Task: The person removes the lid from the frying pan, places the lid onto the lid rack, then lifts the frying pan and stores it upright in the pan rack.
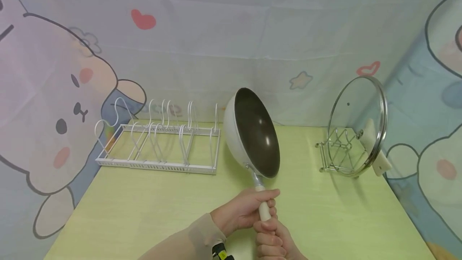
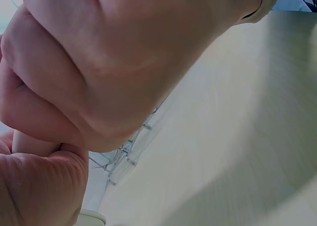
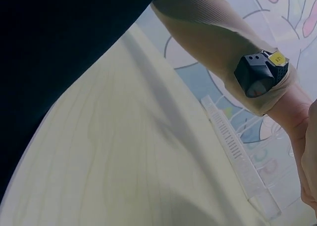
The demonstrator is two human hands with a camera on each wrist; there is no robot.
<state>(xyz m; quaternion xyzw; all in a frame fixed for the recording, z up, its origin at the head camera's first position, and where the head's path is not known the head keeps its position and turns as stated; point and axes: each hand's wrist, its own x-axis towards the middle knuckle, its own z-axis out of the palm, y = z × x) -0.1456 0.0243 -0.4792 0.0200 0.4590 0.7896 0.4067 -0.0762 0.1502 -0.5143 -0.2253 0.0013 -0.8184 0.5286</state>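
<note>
A wok, white outside and dark brown inside, is tilted on its side with its opening facing right. Both hands hold its cream handle. Nearer the pan, my left hand grips the handle with the thumb lying along the top. Just below it, my right hand has its fingers curled round the handle's end. In the left wrist view the left hand fills the upper left, above the right hand. Whether the wok touches the table is unclear.
Left of the wok stands a white wire rack with upright dividers. To the right, a glass lid with a metal rim stands in a small metal rack, a cream piece behind it. A printed cloth hangs behind the table.
</note>
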